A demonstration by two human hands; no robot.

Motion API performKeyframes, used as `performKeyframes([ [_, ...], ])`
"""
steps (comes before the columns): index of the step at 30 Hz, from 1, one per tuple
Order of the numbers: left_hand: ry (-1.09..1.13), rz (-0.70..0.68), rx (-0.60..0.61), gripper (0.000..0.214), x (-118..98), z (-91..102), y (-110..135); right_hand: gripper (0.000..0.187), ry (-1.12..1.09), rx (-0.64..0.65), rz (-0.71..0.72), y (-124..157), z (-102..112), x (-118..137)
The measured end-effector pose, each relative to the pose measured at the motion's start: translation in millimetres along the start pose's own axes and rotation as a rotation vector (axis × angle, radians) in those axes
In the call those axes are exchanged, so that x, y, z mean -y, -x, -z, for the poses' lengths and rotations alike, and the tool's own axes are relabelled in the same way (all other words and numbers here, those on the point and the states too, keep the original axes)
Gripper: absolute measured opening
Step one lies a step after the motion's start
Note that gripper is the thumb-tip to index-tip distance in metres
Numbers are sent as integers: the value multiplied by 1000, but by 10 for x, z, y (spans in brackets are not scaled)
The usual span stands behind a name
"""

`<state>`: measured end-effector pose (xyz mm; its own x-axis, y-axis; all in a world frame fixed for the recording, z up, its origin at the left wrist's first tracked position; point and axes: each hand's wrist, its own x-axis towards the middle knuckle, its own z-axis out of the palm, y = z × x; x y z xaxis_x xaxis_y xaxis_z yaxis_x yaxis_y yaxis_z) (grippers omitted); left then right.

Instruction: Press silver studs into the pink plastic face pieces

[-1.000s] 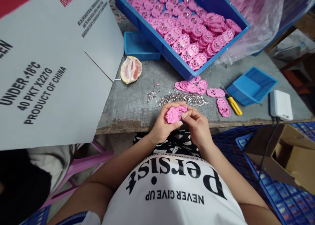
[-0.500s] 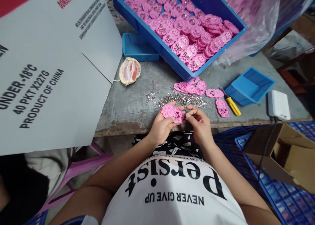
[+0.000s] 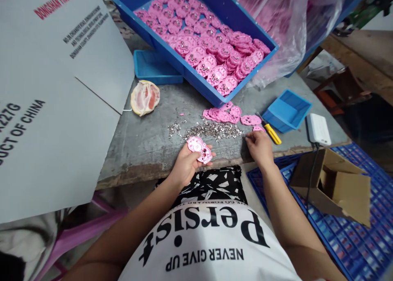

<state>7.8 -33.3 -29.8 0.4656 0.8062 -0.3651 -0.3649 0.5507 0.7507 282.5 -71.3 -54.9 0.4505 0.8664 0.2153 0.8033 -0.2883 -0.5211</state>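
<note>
Shifted since the earlier frame, in the head view: right hand point(image 3: 260, 149), now apart from the pink scalloped plastic plate point(image 3: 199, 150), fingers curled near the right end of the heap of small silvery metal bits point(image 3: 211, 130), any hold hidden. Plate above the grey table's point(image 3: 135, 148) near edge, gripped in the left hand point(image 3: 186, 163), thumb across its face. Probably light, stiff, smooth; best held by the rim. Readable: "NEVER GIVE UP", "Persist" on the white shirt point(image 3: 202, 242); "DONGSHAN" on the pale grey carton point(image 3: 58, 121), left.

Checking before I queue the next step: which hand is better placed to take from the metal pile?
Probably the right hand: it is just beside the metal pile, while the left hand is occupied holding a pink piece.
</note>
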Motion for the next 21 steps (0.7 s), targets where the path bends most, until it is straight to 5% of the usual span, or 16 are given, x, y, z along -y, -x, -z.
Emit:
performKeyframes([
  [14, 23, 29, -1, 42, 16, 11, -66, 20, 163, -1, 140, 0, -137, 107],
  [21, -1, -20, -8, 40, 34, -38, -32, 9, -225, 32, 169, 186, -27, 470],
])
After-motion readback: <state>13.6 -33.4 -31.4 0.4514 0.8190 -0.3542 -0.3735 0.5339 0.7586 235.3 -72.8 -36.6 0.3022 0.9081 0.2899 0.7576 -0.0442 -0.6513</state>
